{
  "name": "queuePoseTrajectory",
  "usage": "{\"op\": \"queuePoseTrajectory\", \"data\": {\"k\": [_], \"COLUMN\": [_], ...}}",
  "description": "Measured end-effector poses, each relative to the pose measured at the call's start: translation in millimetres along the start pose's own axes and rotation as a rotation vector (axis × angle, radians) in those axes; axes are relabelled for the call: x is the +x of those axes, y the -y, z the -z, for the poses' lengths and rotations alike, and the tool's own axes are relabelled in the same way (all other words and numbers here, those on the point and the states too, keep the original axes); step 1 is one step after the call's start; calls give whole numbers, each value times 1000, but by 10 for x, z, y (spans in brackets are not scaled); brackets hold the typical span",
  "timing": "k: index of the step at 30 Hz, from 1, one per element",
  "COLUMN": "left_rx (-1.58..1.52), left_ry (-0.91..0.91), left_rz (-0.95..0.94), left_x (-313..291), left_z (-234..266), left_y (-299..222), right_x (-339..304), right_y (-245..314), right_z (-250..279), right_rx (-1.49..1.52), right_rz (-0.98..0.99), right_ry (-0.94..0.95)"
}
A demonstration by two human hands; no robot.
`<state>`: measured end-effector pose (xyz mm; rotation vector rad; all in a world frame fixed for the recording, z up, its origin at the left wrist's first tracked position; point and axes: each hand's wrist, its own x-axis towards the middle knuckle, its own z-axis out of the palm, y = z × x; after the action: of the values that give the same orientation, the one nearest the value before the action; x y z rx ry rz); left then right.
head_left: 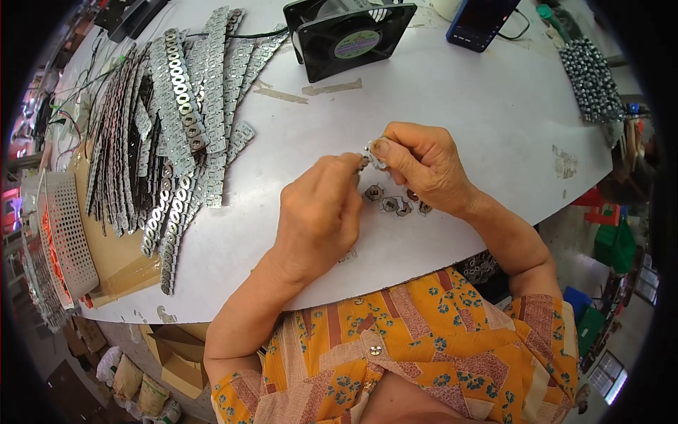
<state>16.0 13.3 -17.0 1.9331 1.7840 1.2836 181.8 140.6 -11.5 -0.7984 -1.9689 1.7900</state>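
Above the white table, my two hands meet near the middle of the head view. My right hand (427, 164) pinches a small silvery metal piece (376, 157) between thumb and fingers. Close against it, my left hand (321, 208) is closed, its fingertips at a small dark metal part (363, 163) beside that piece. Whether the two parts are joined I cannot tell. Below the hands lie several loose round metal pieces (389, 204) with dark centres, partly covered by my right hand.
Many flat metal strips (215, 106) lie piled at the left, some on brown cardboard (116, 272). A white perforated basket (70, 233) stands at the left edge. At the back are a black fan (349, 42) and a phone (480, 22); a bundle of dark beadlike parts (590, 78) lies far right.
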Motion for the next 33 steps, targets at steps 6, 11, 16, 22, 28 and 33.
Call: {"op": "queuePoseTrajectory", "data": {"k": [6, 11, 16, 22, 28, 33], "left_rx": [-222, -143, -343, -428, -403, -317], "left_ry": [-71, 90, 104, 117, 119, 246], "left_rz": [42, 164, 262, 322, 319, 203], "left_x": [89, 41, 11, 61, 31, 22], "left_z": [124, 159, 153, 213, 222, 255], "left_y": [49, 54, 21, -31, -46, 1], "right_x": [78, 87, 87, 73, 67, 34], "right_y": [-147, -159, -83, -3, -32, -75], "right_z": [57, 156, 203, 190, 165, 123], "right_rx": [-454, -540, -412, -272, -268, -296], "right_rz": [568, 569, 499, 459, 476, 477], "right_ry": [24, -35, 143, 166, 172, 223]}}
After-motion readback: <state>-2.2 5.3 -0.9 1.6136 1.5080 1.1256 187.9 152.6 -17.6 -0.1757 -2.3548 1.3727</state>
